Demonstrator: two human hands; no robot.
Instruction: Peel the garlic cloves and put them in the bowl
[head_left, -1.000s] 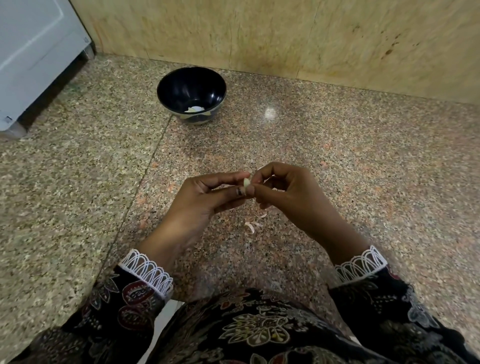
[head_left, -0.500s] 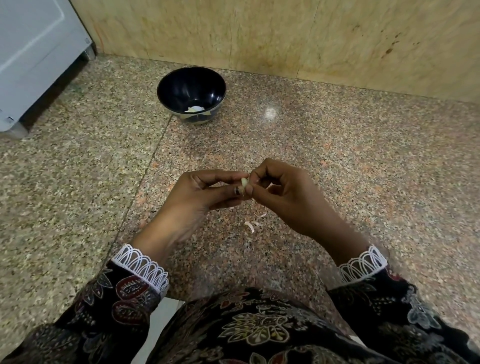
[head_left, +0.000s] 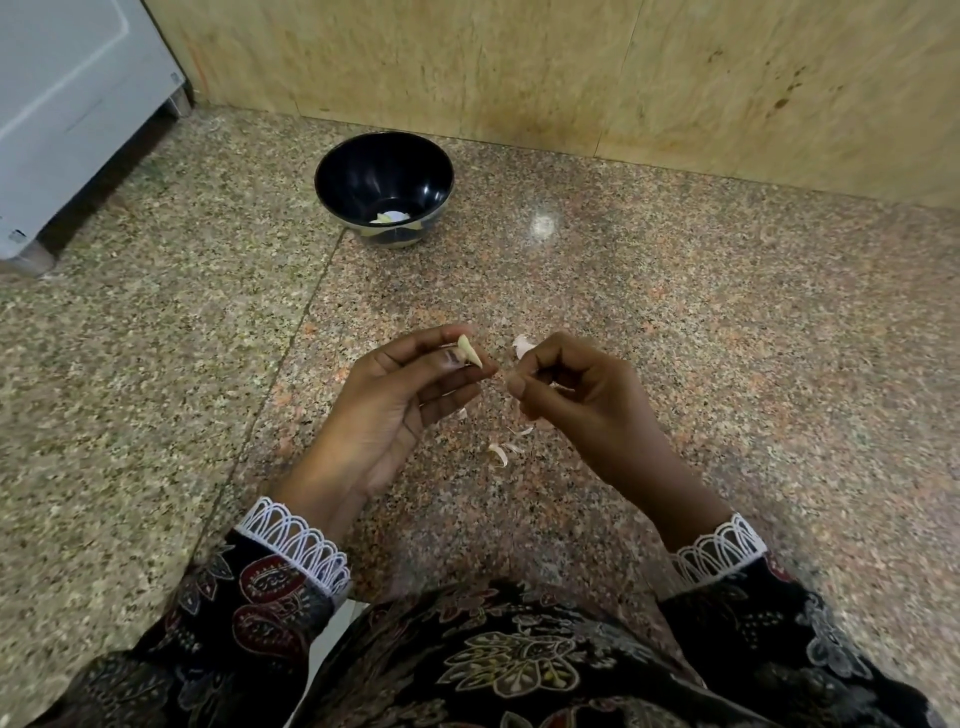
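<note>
My left hand (head_left: 400, 395) pinches a pale, pointed garlic clove (head_left: 469, 351) between thumb and forefinger, above the granite floor. A short gap to the right, my right hand (head_left: 576, 387) pinches a thin piece of garlic skin (head_left: 522, 345) that sticks up above its fingers. A dark bowl (head_left: 337, 179) stands farther away near the wall, with a few pale garlic pieces (head_left: 392, 218) at its bottom.
Loose bits of garlic skin (head_left: 501, 451) lie on the speckled granite floor (head_left: 727, 338) below my hands. A beige stone wall (head_left: 571, 67) runs behind the bowl. A white appliance (head_left: 67, 104) stands at the far left. My patterned dress (head_left: 493, 660) fills the bottom.
My hands were together on the clove; now they have pulled apart. The left keeps the clove, and the right has come away with a piece of skin.
</note>
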